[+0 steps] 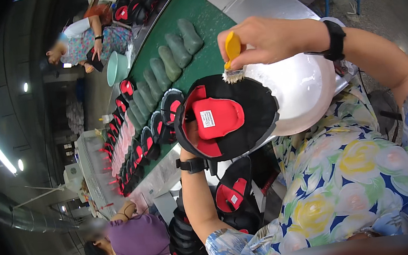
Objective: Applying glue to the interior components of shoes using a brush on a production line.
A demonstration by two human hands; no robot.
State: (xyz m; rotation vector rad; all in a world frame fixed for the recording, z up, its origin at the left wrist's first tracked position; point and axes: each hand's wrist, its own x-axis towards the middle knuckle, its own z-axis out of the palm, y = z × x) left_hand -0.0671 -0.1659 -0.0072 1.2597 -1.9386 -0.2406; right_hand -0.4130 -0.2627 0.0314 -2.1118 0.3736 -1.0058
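Note:
My right hand pinches the yellow handle of a brush. Its pale bristles, clumped with something white, touch or hover just over the edge of a black shoe upper; which of the two I cannot tell. Red lining and a red tongue with a white label show inside the upper. My left hand holds the upper from its near left side, most of the fingers hidden by it. Partly behind the upper, below my right hand, is a white basin with a wet white coating or liquid inside.
A green conveyor belt carries a row of grey-green shoe lasts and several black and red shoe uppers. More uppers are stacked beside my left arm. Two co-workers are at the line; a teal bowl stands near the far one.

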